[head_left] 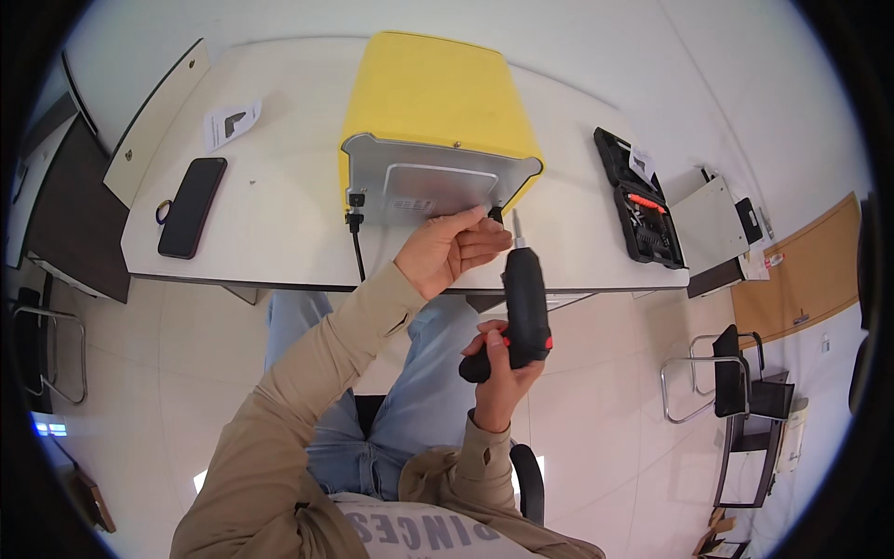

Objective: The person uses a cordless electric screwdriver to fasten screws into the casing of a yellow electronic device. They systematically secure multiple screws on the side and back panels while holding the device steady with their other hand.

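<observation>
A yellow box-shaped appliance (433, 88) rests on the white table, its grey metal panel (372, 168) facing me. My left hand (447, 250) is at the panel's lower right corner, thumb and fingers drawn together beside a small black part (495, 214). Whatever lies between those fingertips is hidden. My right hand (507, 377) is wrapped around the handle of a black cordless screwdriver (527, 298) with red accents. Its bit (518, 226) points away from me, just right of the left fingertips and close to the panel's corner.
A black power cord (358, 250) hangs from the panel's left side. On the table's left lie a phone (193, 207), a dark ring-shaped item (163, 211) and a leaflet (231, 124). An open black tool case (649, 238) with bits sits at the right. Chairs (731, 373) stand beyond.
</observation>
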Action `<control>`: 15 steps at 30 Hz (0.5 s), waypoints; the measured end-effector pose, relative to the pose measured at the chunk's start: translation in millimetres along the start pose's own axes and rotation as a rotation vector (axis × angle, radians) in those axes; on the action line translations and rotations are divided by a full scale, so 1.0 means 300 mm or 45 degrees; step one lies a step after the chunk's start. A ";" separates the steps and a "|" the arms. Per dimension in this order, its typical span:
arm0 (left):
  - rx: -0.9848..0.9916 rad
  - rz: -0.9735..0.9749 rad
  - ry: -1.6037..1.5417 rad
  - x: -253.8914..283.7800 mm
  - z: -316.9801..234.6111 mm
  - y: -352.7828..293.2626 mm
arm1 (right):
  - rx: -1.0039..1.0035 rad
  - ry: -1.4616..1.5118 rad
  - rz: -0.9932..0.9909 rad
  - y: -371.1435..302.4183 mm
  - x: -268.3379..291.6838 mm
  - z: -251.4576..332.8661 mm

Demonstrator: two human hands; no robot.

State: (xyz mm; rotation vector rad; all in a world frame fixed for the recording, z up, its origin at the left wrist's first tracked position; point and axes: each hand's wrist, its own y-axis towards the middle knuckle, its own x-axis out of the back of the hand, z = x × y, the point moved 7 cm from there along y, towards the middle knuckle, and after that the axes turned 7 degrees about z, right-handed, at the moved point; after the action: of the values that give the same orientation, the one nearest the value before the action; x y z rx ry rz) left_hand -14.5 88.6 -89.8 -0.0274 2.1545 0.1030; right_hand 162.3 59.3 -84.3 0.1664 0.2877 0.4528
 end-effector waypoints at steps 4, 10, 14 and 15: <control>-0.005 0.044 0.006 -0.001 -0.005 -0.003 | 0.026 0.111 -0.101 0.015 0.014 0.020; -0.069 0.032 0.018 0.012 -0.010 -0.004 | 0.060 0.190 -0.127 0.019 0.055 0.026; -0.355 -0.274 0.810 -0.028 -0.046 -0.082 | 0.135 0.224 -0.252 0.032 0.187 0.015; -0.540 -0.264 0.989 -0.068 -0.046 -0.123 | 0.152 0.239 -0.284 0.035 0.229 0.026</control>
State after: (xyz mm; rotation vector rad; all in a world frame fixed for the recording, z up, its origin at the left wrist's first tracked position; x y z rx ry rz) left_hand -12.4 50.2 -67.6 -0.6241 2.8388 0.4942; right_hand 219.5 99.1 -90.6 0.2062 0.5126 0.2298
